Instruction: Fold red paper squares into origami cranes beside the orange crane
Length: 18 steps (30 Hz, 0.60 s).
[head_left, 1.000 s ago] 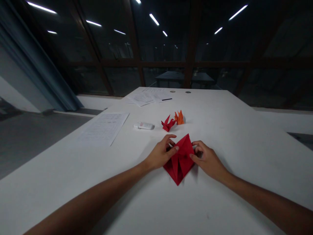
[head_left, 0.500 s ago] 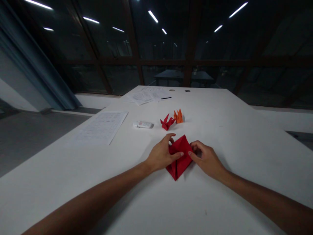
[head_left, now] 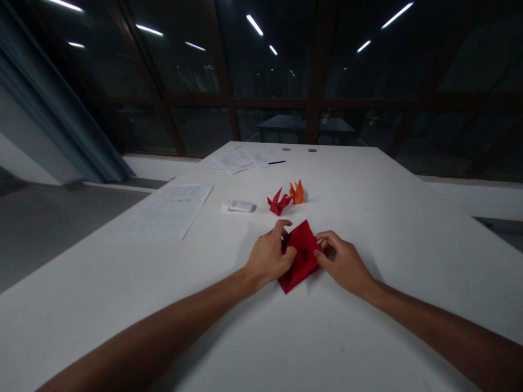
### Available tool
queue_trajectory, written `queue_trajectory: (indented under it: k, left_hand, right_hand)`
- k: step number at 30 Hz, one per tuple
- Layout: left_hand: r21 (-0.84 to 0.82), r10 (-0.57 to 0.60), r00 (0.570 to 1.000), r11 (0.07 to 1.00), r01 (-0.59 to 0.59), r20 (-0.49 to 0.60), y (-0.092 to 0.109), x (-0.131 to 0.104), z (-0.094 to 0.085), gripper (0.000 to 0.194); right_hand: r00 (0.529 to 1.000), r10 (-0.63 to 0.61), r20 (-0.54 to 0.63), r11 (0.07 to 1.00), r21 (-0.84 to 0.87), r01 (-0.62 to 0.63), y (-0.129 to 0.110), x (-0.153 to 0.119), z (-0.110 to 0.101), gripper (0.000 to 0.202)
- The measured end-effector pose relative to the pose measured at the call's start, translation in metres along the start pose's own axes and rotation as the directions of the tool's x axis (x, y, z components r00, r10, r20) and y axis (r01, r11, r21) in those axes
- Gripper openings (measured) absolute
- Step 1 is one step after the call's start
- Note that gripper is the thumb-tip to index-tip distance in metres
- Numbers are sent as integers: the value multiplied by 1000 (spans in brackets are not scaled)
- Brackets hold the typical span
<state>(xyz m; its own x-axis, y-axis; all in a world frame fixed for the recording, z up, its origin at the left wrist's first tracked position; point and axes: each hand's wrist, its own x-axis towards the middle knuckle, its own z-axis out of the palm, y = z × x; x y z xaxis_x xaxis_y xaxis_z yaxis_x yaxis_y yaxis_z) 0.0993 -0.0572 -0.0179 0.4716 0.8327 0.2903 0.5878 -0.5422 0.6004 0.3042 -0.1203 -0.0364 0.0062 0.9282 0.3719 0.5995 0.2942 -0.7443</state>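
A red sheet of origami paper (head_left: pixel 303 245), folded into a diamond shape, is held between my two hands just above the white table. My left hand (head_left: pixel 272 253) grips its left side, the thumb bent in at a fold and the index finger curled over behind. At the right corner, my right hand (head_left: pixel 338 258) pinches the edge between thumb and fingers. Beyond the paper stand a red paper crane (head_left: pixel 279 203) and an orange paper crane (head_left: pixel 298 192), close beside each other.
A white tube-like item (head_left: pixel 239 206) lies left of the cranes. Printed sheets (head_left: pixel 171 209) lie at the left edge, with more papers (head_left: pixel 241 158) and a black pen (head_left: pixel 277 162) farther back. Two round discs sit near the table's far edge, before dark windows.
My left thumb has bent and drawn back to the left, no longer stretched across the paper. The lower part of the red paper has shifted, and its lower tip sits slightly higher and farther left.
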Motion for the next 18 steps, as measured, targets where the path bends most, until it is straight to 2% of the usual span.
queue_trajectory:
  k: [4,6,10,13,18]
  left_hand:
    - [-24,15,1000,1000,-15,8,1,0,-3,39]
    - [20,13,1000,1000,-13,8,3,0,-3,33]
    - [131,-13,1000,991,11,15,7,-1,0,54]
    - [124,-23,1000,992,22,7,7,-1,0,53]
    - [71,22,1000,997,-22,7,6,0,-5,58]
  right_hand:
    - [1000,18,-21,1000,-9,-18,-4,0,-2,18]
    - [999,21,-26,1000,-12,-21,-5,0,-3,17]
    - [1000,11,-21,1000,-19,-12,-5,0,-3,16]
    - [1000,17,-6,1000,-20,-17,-4,0,-2,17]
    - [1000,-3,10,1000,-12,3,-6,0,-1,16]
